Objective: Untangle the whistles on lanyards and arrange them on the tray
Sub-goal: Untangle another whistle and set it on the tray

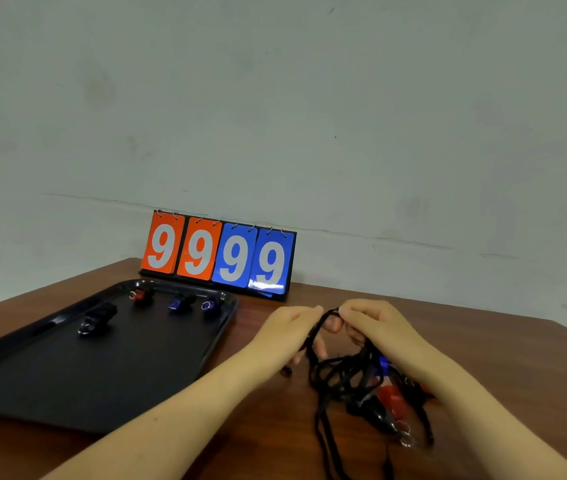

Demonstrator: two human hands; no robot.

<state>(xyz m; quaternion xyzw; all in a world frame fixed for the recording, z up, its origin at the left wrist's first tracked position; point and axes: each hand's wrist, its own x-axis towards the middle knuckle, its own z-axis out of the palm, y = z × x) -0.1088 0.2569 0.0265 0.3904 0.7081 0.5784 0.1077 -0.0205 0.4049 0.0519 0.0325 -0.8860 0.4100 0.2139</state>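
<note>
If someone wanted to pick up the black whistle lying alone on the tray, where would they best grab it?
Probably across the two long sides of the black whistle, coming from straight above. It lies flat, apart from the other whistles, so a pinch fits. Its metal ring at the near end looks thin and loose, a poorer hold.

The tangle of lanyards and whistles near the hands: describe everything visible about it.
The tangle is a knot of thin black cords, looking like woven fabric, on the brown table right of the black tray. A red whistle, a blue one and a black one with metal rings sit in it. The left hand and right hand pinch a cord loop lifted above the heap; loose cords trail toward the viewer.
</note>
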